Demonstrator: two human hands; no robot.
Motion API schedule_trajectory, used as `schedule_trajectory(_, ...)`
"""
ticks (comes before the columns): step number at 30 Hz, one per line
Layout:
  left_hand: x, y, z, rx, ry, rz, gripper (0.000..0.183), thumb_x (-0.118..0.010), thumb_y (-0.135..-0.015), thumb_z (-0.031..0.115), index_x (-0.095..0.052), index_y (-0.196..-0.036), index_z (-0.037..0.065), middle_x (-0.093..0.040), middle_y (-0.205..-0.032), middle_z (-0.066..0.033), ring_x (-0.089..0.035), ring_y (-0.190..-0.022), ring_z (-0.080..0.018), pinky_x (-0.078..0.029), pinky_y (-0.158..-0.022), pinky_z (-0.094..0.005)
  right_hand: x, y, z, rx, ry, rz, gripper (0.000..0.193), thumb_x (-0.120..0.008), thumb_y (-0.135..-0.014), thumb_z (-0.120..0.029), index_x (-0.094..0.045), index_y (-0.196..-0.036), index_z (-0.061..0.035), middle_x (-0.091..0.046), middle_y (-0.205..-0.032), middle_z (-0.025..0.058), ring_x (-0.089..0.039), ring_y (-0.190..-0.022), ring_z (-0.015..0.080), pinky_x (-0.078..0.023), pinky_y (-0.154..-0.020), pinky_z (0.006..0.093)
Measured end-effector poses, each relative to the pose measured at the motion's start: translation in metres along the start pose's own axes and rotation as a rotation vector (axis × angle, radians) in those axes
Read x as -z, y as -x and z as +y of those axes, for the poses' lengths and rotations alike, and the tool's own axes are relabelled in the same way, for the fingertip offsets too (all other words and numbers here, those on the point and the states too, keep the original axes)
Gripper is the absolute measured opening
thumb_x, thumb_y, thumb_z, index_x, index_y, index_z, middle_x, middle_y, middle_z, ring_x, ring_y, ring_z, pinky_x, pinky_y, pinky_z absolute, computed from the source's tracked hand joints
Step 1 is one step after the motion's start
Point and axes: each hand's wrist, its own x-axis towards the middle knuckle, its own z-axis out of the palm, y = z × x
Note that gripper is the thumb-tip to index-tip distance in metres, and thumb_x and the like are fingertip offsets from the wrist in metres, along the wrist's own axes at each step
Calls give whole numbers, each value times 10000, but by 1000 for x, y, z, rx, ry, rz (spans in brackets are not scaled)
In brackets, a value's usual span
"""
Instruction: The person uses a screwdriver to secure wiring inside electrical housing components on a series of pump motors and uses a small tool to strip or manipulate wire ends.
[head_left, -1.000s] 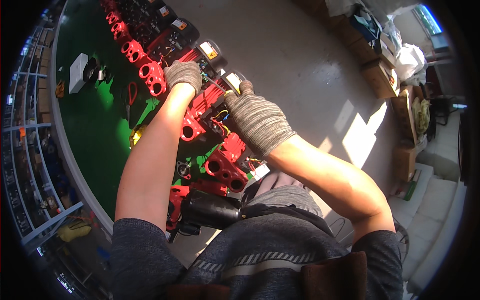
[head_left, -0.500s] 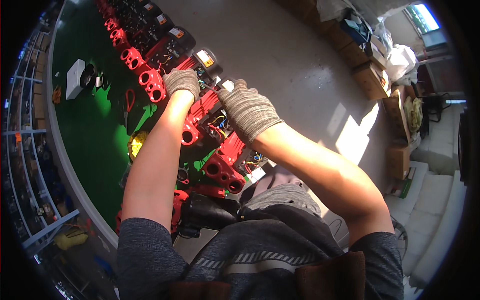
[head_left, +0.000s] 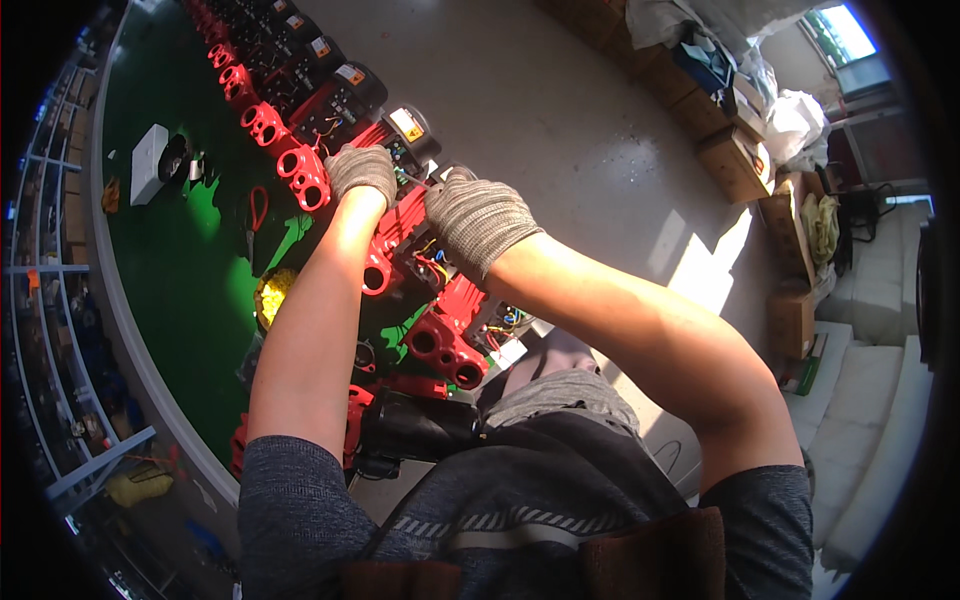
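My left hand (head_left: 362,172), in a grey knitted glove, is closed on the red body of a pump (head_left: 305,178) with two round ports. Beside it, my right hand (head_left: 482,218), gloved alike, is wrapped round a screwdriver whose handle the fingers hide. The thin screwdriver shaft (head_left: 410,179) reaches left toward the pump's open terminal box, where its tip is too small to make out. Closer to me stand another red pump (head_left: 377,272) and one more (head_left: 447,345), their wiring bare with coloured leads (head_left: 437,262).
A row of similar pumps (head_left: 240,85) runs off to the far left on a green bench top (head_left: 150,300). On it lie red-handled scissors (head_left: 257,215), a bowl of yellow parts (head_left: 272,293) and a white box (head_left: 150,165). Cardboard boxes (head_left: 735,163) line the right side.
My right hand has shifted slightly left and down, with the screwdriver turned a little flatter. My left hand stays on the same pump.
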Motion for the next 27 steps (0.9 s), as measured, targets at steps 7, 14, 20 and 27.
schedule_trajectory(7, 0, 3, 0, -26, -12, 40, 294, -647, -906, 388, -745, -1094, 184, -707, -1189, -62, -587, -1209, -247, -483, -956, -435, -21, -29, 36, -345, -972, -107, 266, -704, -790, -177, -741, -995, -11, -713, -885, 228, -713, -843, 345, -568, -789, 408)
schedule_trajectory(14, -4, -1, -1, -10, -19, 15, 304, -647, -908, 399, -744, -1100, 184, -708, -1186, -58, -596, -1198, -249, -491, -947, -433, -10, -18, -1, 11, 4, -120, 279, -662, -827, -161, -733, -1054, -15, -701, -1091, 223, -676, -1050, 343, -566, -852, 419)
schedule_trajectory(20, 4, 0, 3, -14, -19, 34, 316, -644, -909, 410, -740, -1113, 188, -703, -1200, -47, -592, -1197, -244, -486, -952, -434, -36, -47, 49, -86, -872, -162, 289, -736, -731, -173, -747, -959, 5, -734, -966, 186, -718, -921, 318, -579, -778, 415)
schedule_trajectory(27, -2, 1, 1, -10, -11, 12, 315, -655, -901, 420, -750, -1090, 187, -704, -1197, -58, -588, -1203, -248, -487, -951, -427, -5, -32, -3, 60, 37, -213, 210, -690, -798, -161, -749, -957, -37, -720, -887, 202, -713, -838, 332, -578, -764, 428)
